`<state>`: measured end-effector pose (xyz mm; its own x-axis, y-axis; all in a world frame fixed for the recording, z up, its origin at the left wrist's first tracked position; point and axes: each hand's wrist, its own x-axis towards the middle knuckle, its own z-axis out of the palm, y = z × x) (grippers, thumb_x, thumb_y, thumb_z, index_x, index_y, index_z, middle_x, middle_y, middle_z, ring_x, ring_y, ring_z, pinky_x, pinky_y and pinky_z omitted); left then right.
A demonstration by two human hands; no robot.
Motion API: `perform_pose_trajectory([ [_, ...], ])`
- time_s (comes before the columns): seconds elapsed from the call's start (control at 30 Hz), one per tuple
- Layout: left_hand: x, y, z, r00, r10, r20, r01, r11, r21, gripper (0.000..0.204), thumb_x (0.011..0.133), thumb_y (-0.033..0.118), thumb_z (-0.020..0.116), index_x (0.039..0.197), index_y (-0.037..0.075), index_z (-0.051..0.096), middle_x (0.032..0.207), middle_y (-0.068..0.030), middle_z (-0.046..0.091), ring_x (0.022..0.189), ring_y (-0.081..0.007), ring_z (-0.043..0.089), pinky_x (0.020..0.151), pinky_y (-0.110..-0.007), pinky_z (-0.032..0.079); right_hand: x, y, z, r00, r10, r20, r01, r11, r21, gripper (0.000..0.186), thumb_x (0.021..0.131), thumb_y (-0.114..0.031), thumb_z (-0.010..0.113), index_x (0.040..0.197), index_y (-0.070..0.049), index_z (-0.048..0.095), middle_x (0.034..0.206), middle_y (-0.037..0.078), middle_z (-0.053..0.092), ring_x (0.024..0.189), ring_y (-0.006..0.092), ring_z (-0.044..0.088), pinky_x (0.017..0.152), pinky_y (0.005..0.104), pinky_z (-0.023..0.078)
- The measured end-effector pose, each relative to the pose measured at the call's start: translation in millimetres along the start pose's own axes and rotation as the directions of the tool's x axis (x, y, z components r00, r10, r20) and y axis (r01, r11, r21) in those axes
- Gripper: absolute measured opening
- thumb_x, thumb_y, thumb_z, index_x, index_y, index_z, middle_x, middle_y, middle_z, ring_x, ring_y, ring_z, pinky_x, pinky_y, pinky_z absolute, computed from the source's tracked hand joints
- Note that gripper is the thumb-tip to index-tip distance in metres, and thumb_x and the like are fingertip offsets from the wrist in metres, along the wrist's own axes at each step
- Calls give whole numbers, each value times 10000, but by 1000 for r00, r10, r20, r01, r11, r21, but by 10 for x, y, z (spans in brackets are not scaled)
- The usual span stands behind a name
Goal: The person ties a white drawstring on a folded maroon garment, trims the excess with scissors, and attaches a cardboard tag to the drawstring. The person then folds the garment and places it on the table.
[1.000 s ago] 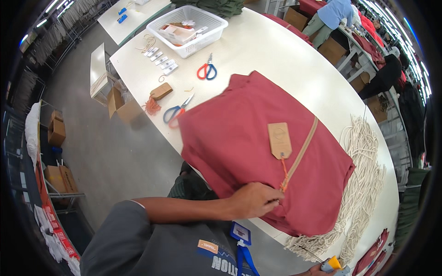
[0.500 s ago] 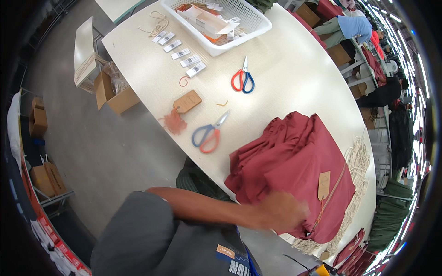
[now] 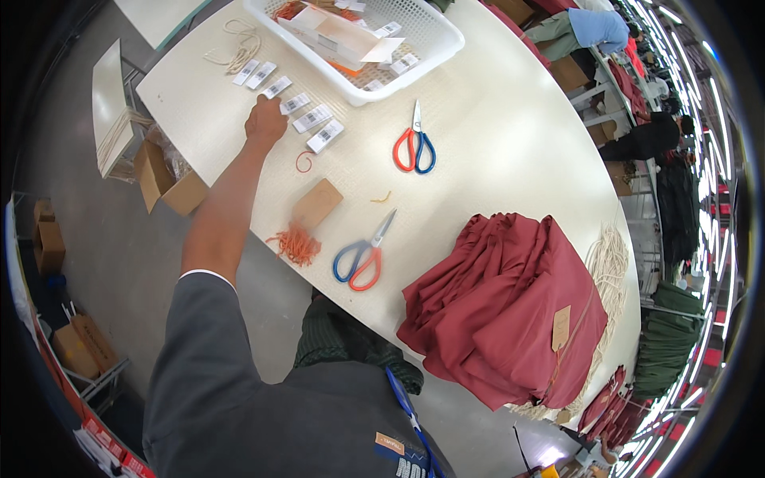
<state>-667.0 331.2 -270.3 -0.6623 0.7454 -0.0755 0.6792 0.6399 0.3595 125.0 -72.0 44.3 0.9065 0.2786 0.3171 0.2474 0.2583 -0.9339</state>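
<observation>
My left hand (image 3: 265,122) reaches over the table's far left part. Its fingers are bent together, and the fingertips meet the near end of a white label (image 3: 277,86) with a printed code. That label lies in a slanting row with several like it. My right hand is not in view. Closer to me are a brown cardboard tag (image 3: 317,203) and a bunch of orange strings (image 3: 298,244). Red-and-blue-handled scissors (image 3: 362,256) lie beside them. A heap of dark red cloth (image 3: 502,311) rests to the right, with a tan hang tag (image 3: 561,327) on a cord.
A white plastic basket (image 3: 446,60) with papers and labels stands at the far edge. A second pair of scissors (image 3: 414,147) lies mid-table. Pale cords (image 3: 610,263) are heaped behind the cloth. An open carton (image 3: 187,191) sits left of the table. Other people work at far right.
My left hand has left the dark red cloth and swung far left to the row of white labels. My view has shifted slightly. The cloth and scissors stay where they lay.
</observation>
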Motion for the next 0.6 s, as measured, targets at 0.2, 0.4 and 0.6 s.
perform_pose_trajectory([
  [0.2,58,-173,92,1000,-2,11,2,998,-59,420,897,211,734,1302,110,686,1322,-165,592,1190,-372,635,982,-480,538,-342,-74,88,993,9,-114,-4,999,47,482,833,-351,737,1248,-116,664,1179,110,690,1127,285,631,894,507,498],
  [0.4,55,-265,87,1000,9,-8,-10,990,-144,411,895,249,736,1284,121,700,1287,-150,630,1160,-357,650,964,-471,540,-251,28,-16,966,136,-222,-121,989,82,406,859,-342,716,1166,-79,679,1127,104,692,1052,276,647,887,477,520],
  [0.6,-163,-428,-175,986,48,160,83,691,-718,380,917,270,713,1229,53,704,1040,-56,721,916,-196,685,801,-342,559,-355,107,101,997,78,5,-78,988,132,405,883,-324,689,1154,-24,666,1071,125,688,1018,287,664,914,458,538],
])
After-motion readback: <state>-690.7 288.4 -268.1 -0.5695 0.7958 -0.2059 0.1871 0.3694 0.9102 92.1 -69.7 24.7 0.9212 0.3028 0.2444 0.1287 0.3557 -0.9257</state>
